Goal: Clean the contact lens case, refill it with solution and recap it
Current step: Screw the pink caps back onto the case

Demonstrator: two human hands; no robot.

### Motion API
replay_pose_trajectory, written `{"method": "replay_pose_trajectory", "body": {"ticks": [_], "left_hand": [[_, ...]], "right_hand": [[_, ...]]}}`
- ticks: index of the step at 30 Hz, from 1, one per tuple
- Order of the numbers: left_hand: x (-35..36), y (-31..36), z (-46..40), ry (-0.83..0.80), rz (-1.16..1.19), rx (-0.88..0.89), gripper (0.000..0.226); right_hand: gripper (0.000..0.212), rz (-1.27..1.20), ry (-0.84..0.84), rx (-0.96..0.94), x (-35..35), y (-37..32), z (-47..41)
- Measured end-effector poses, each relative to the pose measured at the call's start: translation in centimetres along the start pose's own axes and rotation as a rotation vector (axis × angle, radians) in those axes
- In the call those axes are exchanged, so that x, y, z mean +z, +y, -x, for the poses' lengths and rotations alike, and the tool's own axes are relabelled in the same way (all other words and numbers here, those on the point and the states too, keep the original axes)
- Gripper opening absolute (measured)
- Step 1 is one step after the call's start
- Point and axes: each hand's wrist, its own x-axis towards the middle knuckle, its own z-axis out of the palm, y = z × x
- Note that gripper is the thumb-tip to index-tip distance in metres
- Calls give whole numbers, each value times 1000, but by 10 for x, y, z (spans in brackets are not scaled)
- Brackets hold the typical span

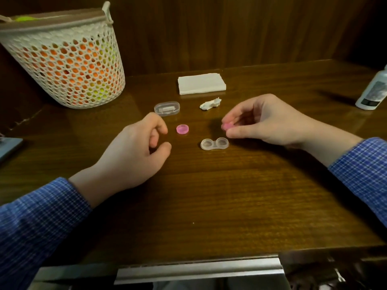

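Note:
A clear two-well lens case (214, 144) lies uncapped on the wooden table (209, 195), both wells showing. One pink cap (182, 129) sits on the table to its left. My right hand (266, 120) pinches a second pink cap (226, 126) between thumb and fingertips, just above and right of the case. My left hand (136, 155) hovers left of the loose cap, fingers loosely curled and holding nothing. The white solution bottle (372, 91) stands at the far right edge.
A folded stack of white tissues (201, 83) lies at the back, with a crumpled used tissue (210, 103) in front of it. A small clear oval box (167, 108) sits beside that. A white mesh basket (67, 59) stands back left. A grey object (9, 147) lies at the left edge.

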Motion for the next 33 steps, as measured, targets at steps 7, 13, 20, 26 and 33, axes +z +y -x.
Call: {"method": "replay_pose_trajectory", "body": {"ticks": [7,13,20,26,33], "left_hand": [[18,22,-10,-47,103,163,44],[31,29,-20,-94,154,193,56],[34,29,-25,-94,219,183,52],[34,30,-26,-83,212,178,49],[34,30,-27,-90,217,156,47]], "right_hand": [[32,173,-40,-97,9,-3,1],[38,194,-47,-109,14,-3,1],[45,153,-52,-91,17,-3,1],[48,157,-53,-80,17,-3,1],[53,203,-59,-81,18,-6,2]]}}
